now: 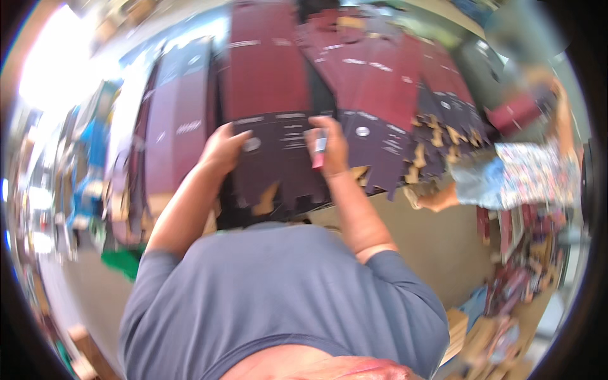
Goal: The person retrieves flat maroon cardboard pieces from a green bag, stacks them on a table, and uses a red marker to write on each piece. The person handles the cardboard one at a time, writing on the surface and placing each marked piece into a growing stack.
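A long flat cardboard box blank, maroon above and dark purple below, lies in front of me with its notched flaps toward my body. My left hand is closed on its left edge, thumb on the printed face. At the right edge is my right hand, its fingers wrapped round a small red-and-silver tool; blur hides its exact kind. More maroon and purple blanks lie fanned out and overlapping to the right. Left of my left hand stands a stack of greyish-purple blanks.
At the right, a co-worker in a patterned top holds a maroon box piece. Cardboard scraps and box pieces are heaped at lower right. Blurred shelving or stacks with blue items run along the left. A green thing lies low at left.
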{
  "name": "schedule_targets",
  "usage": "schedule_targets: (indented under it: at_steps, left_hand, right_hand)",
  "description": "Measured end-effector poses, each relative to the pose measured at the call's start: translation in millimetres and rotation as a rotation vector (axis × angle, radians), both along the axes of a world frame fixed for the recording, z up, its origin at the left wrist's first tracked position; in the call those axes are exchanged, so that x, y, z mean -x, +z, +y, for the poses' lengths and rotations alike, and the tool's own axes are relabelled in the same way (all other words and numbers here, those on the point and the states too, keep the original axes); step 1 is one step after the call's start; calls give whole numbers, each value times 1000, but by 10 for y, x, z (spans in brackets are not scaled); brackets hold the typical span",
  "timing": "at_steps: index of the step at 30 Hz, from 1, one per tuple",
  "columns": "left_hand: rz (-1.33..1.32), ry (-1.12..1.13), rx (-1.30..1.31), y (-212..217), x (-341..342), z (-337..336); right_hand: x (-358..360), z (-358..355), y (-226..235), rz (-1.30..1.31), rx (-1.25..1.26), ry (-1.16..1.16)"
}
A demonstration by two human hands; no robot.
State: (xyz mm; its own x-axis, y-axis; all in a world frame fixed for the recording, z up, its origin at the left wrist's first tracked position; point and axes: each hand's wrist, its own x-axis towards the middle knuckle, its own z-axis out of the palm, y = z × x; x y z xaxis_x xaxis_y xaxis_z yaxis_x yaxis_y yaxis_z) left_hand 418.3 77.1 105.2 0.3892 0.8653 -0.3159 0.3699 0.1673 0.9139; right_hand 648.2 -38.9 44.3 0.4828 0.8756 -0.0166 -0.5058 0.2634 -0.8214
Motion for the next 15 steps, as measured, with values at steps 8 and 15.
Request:
schedule_targets:
  at_steps: [8, 15]
  left_hand:
    - [-85, 222, 304, -1144, -286, -138]
    - [-72, 294, 288, -1240, -248, -94]
  right_hand:
    - [-215, -178, -641, -502, 97, -65]
    - [-295, -54, -926, -716, 172, -6]
